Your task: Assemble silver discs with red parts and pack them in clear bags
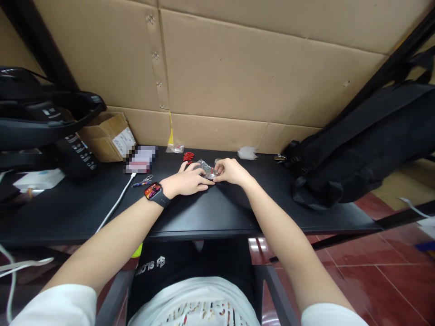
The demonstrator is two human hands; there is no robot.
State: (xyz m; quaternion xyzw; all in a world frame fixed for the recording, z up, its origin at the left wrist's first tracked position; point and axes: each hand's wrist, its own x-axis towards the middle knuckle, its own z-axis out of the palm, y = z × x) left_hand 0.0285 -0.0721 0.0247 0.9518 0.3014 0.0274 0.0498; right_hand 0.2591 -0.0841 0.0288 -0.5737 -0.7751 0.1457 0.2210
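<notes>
A small clear plastic bag (205, 167) with something dark and red in it lies on the black table between my hands. My left hand (187, 180), with a smartwatch (153, 191) on its wrist, rests on the table with fingers spread, its fingertips at the bag's left side. At the bag's right end my right hand (232, 171) has thumb and fingers pinched on the plastic. What exactly is inside the bag is too small to tell. Just beyond my left fingertips sits a little heap of red pieces (188, 156).
Along the cardboard wall lie another clear bag (175, 148) and a whitish plastic packet (248, 153). A phone (141, 158) with a white cable (117, 201), a keychain (142, 182) and an open cardboard box (108, 136) stand left. A black backpack (367, 145) takes up the right end.
</notes>
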